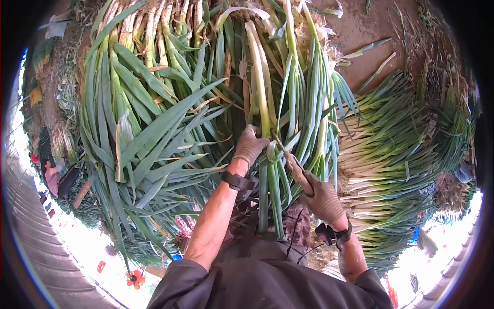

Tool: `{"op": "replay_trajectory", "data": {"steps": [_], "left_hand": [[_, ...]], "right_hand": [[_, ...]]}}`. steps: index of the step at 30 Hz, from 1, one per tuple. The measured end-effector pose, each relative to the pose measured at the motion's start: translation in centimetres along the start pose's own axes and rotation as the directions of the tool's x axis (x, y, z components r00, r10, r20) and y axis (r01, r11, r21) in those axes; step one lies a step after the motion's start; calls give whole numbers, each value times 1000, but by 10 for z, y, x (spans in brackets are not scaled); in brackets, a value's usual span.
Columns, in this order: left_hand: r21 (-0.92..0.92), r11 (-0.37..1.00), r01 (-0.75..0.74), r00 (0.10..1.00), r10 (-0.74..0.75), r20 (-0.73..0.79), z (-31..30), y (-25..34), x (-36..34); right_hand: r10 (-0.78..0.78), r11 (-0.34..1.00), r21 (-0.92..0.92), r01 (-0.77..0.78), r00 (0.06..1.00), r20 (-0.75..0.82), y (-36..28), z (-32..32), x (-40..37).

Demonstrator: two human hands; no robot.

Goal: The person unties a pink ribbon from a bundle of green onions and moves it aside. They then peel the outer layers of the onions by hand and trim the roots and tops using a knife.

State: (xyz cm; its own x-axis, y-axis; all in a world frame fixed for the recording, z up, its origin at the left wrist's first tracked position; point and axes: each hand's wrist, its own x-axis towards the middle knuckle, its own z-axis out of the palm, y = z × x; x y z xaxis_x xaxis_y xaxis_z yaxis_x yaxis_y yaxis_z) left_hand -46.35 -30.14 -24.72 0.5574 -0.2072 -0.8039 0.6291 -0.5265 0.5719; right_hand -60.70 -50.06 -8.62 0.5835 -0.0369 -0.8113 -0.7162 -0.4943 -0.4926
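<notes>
My left hand [250, 146], in a knit work glove, is closed around a large green onion [264, 98]. Its pale stem points away from me and its green leaves hang down toward my lap. My gloved right hand [323, 203] grips the wooden handle of a knife-like tool [294, 167]. The tool's narrow dark end meets the onion's leaves just right of my left hand; its exact shape is hard to make out. A big heap of untrimmed green onions [149, 113] lies in front and to the left, roots at the far side.
To the right, many green onions [375, 165] lie in a long stacked row, white stems toward me. Loose leaves [378, 69] are scattered on the brown ground [355, 31]. Another person [53, 177] is at the far left.
</notes>
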Motion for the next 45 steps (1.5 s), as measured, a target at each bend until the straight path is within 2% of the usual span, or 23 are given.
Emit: {"op": "replay_trajectory", "data": {"steps": [5,8,10,12,13,17,21,23,25,27,29,30,31,32,34,35,36,37,38,40,43,44,45], "left_hand": [[-268,960,74,970,-7,243,-6,30,-16],[-305,951,53,938,58,343,-5,29,-10],[-319,948,12,950,88,300,-2,31,-14],[-373,928,0,955,111,275,4,30,-16],[-399,917,-18,956,133,262,6,27,-16],[-412,909,-64,965,161,206,4,52,-34],[-504,850,-156,953,263,148,-3,87,-60],[-432,883,-181,955,262,137,-9,100,-74],[-387,910,-149,957,230,174,-14,116,-87],[-428,883,-193,952,275,137,-7,113,-92],[-430,863,-267,937,337,94,-7,117,-98],[-419,871,-256,940,325,101,-10,120,-102],[-409,878,-246,941,318,116,-11,126,-103],[-399,885,-239,941,313,131,-12,133,-103],[-424,859,-288,925,364,109,-11,148,-102],[-276,871,-407,896,439,66,-10,153,-97],[-119,853,-508,857,515,37,-9,158,-91],[-87,838,-538,841,541,7,-8,164,-86],[-178,848,-499,861,509,11,-6,167,-78],[-355,843,-405,895,445,36,-1,164,-56],[-314,854,-416,906,419,-61,6,141,-22],[-313,857,-409,911,402,-89,5,131,-10],[-155,919,-362,932,353,-88,5,112,9]], "right_hand": [[-96,994,30,104,976,-195,-16,0,31],[-151,985,40,170,943,-296,-21,-7,83],[-214,972,11,233,911,-354,-30,-17,124],[-201,975,18,221,915,-350,-45,-33,160],[-257,962,-8,274,889,-379,-43,-36,183],[-238,971,-74,227,908,-343,-62,-63,236],[-232,965,18,261,886,-401,-69,-71,228],[-211,964,61,259,885,-415,-66,-72,216],[-224,965,52,255,914,-338,-67,-71,202],[-243,961,76,267,942,-230,-68,-71,194],[-312,939,75,336,922,-229,-74,-81,193],[-346,925,82,370,913,-214,-76,-79,195],[-433,882,73,465,862,-264,-80,-80,200],[-444,881,45,470,856,-264,-82,-86,202],[-419,858,142,494,831,-365,-101,-99,198],[-400,791,285,541,810,-429,-113,-104,185],[-359,796,309,521,816,-453,-122,-110,172],[-353,808,265,526,793,-497,-124,-113,169],[-349,819,221,530,765,-541,-123,-118,167],[-270,907,130,401,790,-550,-114,-119,162],[-133,978,60,202,813,-567,-85,-104,155],[-115,974,95,205,811,-574,-68,-93,152],[-73,973,143,182,829,-554,-57,-85,146]]}}
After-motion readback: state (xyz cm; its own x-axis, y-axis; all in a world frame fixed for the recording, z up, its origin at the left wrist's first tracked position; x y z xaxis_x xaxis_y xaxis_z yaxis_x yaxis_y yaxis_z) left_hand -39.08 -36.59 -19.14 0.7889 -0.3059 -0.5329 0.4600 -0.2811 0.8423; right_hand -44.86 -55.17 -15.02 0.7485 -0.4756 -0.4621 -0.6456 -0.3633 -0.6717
